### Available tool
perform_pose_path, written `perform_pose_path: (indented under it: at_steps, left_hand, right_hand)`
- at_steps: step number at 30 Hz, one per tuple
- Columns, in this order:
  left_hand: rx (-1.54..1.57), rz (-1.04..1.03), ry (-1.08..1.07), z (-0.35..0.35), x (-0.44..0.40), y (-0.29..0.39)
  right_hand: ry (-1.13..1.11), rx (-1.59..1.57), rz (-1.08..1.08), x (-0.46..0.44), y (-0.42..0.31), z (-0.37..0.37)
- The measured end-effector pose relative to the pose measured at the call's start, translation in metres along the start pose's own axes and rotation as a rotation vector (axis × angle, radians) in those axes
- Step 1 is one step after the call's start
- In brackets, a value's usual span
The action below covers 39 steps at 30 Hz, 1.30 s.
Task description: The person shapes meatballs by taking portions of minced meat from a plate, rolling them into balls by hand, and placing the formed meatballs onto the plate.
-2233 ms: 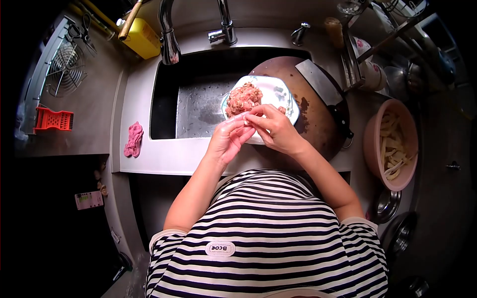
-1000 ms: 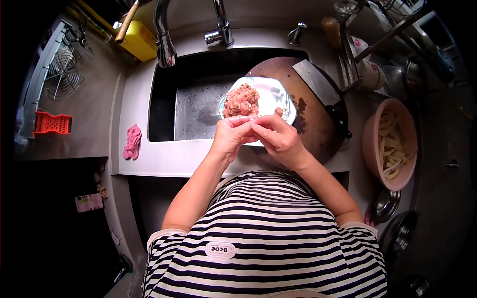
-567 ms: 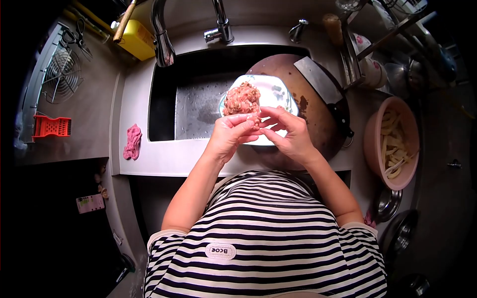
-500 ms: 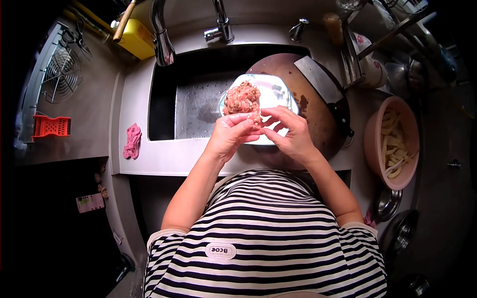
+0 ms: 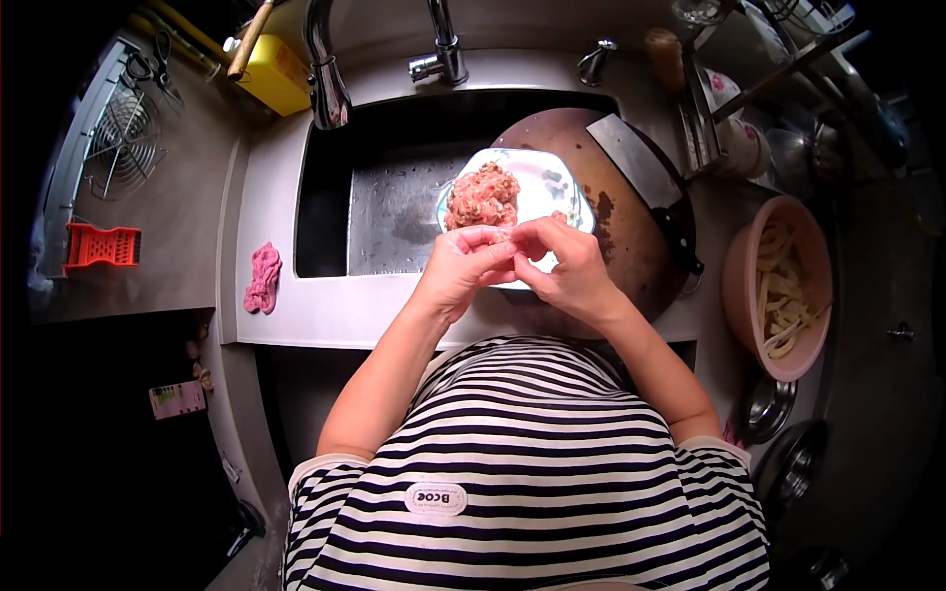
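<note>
White porcelain, by the look of it, sits front and centre: the plate (image 5: 542,175) rests on the round chopping board (image 5: 557,133), its left edge reaching out over the sink (image 5: 379,222). And why there? Likely because it brings everything straight under both hands, with the board as a firm base across the basin.

Look at the mound of minced meat (image 5: 481,197), heaped on the plate's left half, which leaves white surface to the right, where a lump of meat (image 5: 559,217) lies just above the knuckles. Now the left hand (image 5: 461,268): thumb pressed in against the fingers, pinching what looks like a small bit of meat at the tips. In from the other side comes the right hand (image 5: 567,261), finger and thumb bent into a loop with white showing through; whether its tips grip anything, I can't tell. Both work low over the plate's near edge, presumably so crumbs drop onto it.

Off to the right, the cleaver (image 5: 636,163) lies flat along the board's far side, handle pointing away from the wrists, sensibly clear of the fingers.
</note>
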<state>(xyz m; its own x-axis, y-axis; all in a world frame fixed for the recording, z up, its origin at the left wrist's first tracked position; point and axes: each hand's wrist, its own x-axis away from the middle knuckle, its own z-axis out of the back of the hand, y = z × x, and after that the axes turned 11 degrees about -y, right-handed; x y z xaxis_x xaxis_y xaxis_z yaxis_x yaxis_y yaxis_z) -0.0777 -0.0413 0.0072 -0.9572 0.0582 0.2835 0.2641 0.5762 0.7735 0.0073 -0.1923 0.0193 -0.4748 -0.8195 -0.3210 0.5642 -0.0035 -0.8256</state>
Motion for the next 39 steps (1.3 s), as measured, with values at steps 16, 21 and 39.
perform_pose_path:
  at_steps: [16,21,39]
  left_hand:
    - [0.336,-0.059,0.057,0.032,0.013,-0.002]
    - [0.502,-0.108,-0.004,0.034,0.018,0.005]
    - [0.231,-0.123,0.004,0.021,0.008,-0.004]
  right_hand:
    - [0.036,0.241,0.160,-0.050,0.043,-0.019]
    - [-0.102,0.422,0.200,-0.052,0.042,-0.022]
    - [-0.211,-0.106,-0.098,-0.026,0.017,-0.014]
